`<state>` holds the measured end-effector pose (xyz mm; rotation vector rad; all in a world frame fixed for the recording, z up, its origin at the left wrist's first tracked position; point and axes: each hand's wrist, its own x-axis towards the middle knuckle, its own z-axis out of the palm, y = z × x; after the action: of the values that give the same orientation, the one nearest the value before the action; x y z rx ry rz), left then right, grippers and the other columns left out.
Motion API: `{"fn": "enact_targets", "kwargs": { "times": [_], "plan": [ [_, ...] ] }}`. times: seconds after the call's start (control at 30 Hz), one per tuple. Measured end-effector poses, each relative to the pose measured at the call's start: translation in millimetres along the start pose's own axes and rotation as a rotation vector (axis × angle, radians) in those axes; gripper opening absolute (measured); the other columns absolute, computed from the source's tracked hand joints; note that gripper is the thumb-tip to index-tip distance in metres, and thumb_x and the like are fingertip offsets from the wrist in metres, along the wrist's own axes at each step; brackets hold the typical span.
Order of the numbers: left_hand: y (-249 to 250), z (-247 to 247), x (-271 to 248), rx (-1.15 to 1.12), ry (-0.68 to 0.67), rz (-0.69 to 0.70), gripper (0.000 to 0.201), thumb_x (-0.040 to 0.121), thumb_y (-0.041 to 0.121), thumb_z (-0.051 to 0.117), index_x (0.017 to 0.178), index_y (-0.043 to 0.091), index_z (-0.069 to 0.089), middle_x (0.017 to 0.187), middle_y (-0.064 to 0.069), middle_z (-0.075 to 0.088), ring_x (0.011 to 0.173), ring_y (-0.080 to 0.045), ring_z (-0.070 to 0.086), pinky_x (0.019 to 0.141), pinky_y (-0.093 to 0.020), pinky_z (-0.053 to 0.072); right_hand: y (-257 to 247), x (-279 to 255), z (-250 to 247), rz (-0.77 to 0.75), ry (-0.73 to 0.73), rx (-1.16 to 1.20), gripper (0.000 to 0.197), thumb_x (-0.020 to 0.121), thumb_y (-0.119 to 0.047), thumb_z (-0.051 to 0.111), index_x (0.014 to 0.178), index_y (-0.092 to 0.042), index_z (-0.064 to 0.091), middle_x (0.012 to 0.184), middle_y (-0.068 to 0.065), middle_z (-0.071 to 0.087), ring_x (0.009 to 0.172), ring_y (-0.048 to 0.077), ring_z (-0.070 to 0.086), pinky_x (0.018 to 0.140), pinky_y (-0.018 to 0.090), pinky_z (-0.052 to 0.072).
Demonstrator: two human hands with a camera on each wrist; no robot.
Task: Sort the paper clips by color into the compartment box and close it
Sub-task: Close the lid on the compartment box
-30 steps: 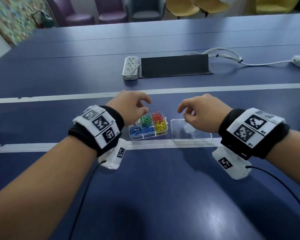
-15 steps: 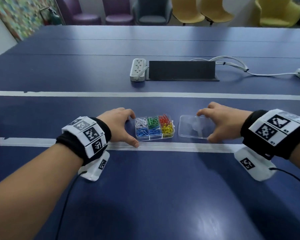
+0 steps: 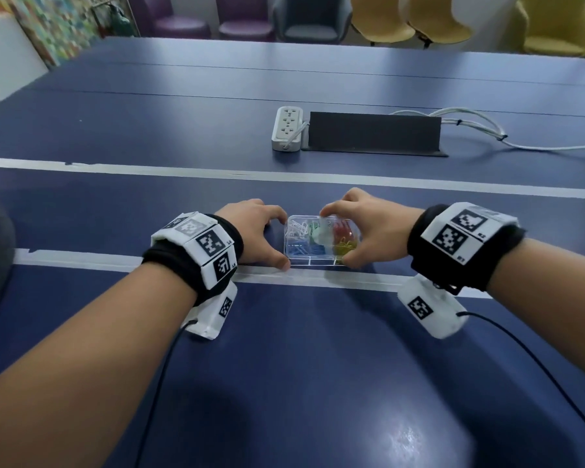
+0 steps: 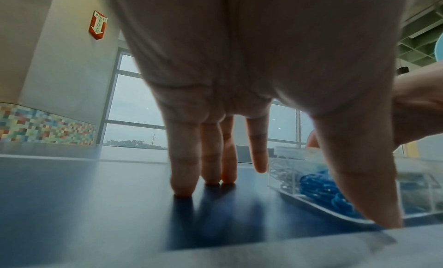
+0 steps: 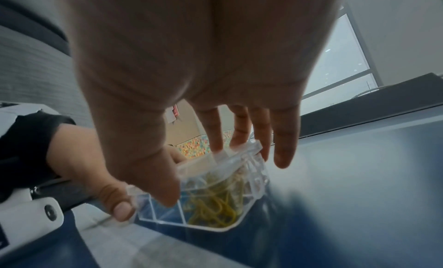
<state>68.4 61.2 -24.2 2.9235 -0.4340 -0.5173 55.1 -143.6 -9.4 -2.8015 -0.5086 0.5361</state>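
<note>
The clear compartment box (image 3: 293, 255) sits on the blue table with white (image 3: 294, 228), green (image 3: 313, 226), red (image 3: 343, 228), blue (image 3: 299, 248) and yellow clips (image 3: 345, 246) in separate compartments. My right hand (image 3: 336, 238) pinches the clear lid (image 3: 331, 231) between thumb and fingers and holds it tilted over the box. In the right wrist view the lid (image 5: 215, 164) hangs above the yellow clips (image 5: 215, 205). My left hand (image 3: 277, 241) sits at the box's left side, its thumb touching the front corner. Its straight fingers (image 4: 184, 177) rest on the table beside the box (image 4: 311, 188).
A white power strip (image 3: 287, 128), a black raised panel (image 3: 374, 133) and white cables (image 3: 470, 125) lie farther back. A white tape line (image 3: 115, 261) runs across the table just in front of the box. Chairs stand beyond the far edge.
My right hand has picked the lid up from the table to the right of the box and carried it left over the box. My left hand has stayed at the box's left side.
</note>
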Motion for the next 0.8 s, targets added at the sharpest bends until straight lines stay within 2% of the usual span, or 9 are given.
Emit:
{"fn": "enact_targets", "kwargs": {
  "times": [0.1,0.3,0.5,0.67,0.8],
  "plan": [
    [-0.7,-1.0,1.1,0.001,-0.004,-0.005,0.08,0.058,0.06,0.074,0.128,0.036,0.044,0.115,0.003,0.053,0.106,-0.022,0.055,0.092,-0.035,0.047,-2.9,2.9,1.4,0.005,-0.004,-0.001,0.08,0.068,-0.03,0.075,0.139,-0.025,0.037,0.127,0.001,0.034,0.101,0.019,0.052,0.098,0.035,0.047],
    [-2.1,-2.2,2.5,0.004,-0.005,-0.005,0.079,0.059,0.059,0.075,0.128,0.037,0.045,0.114,0.003,0.053,0.105,-0.021,0.056,0.09,-0.033,0.046,-6.4,5.5,-1.6,0.016,-0.018,-0.042,0.081,0.067,-0.032,0.075,0.139,-0.025,0.038,0.127,0.0,0.035,0.105,0.021,0.052,0.095,0.039,0.049],
    [-2.4,-1.4,3.5,-0.002,0.001,-0.005,0.078,0.057,0.059,0.075,0.126,0.038,0.046,0.102,0.008,0.047,0.1,-0.02,0.055,0.086,-0.031,0.045,-7.9,5.7,-1.2,0.022,-0.022,-0.065,0.082,0.066,-0.034,0.075,0.138,-0.025,0.038,0.126,-0.001,0.036,0.104,0.02,0.051,0.094,0.039,0.05],
    [-2.5,0.0,4.3,0.0,-0.005,-0.011,0.079,0.056,0.06,0.075,0.126,0.039,0.045,0.105,0.007,0.048,0.102,-0.021,0.055,0.089,-0.033,0.046,-7.0,4.1,1.0,0.018,-0.03,-0.067,0.081,0.069,-0.034,0.075,0.14,-0.024,0.037,0.129,0.0,0.037,0.107,0.02,0.052,0.095,0.036,0.048],
    [-1.4,-0.6,4.1,-0.004,-0.031,-0.026,0.092,0.051,0.07,0.072,0.132,0.045,0.037,0.114,0.005,0.05,0.109,-0.023,0.054,0.096,-0.039,0.047,-6.0,4.6,0.9,0.022,-0.036,-0.064,0.082,0.069,-0.034,0.076,0.141,-0.025,0.037,0.13,-0.001,0.038,0.111,0.019,0.05,0.097,0.036,0.047]
  ]
}}
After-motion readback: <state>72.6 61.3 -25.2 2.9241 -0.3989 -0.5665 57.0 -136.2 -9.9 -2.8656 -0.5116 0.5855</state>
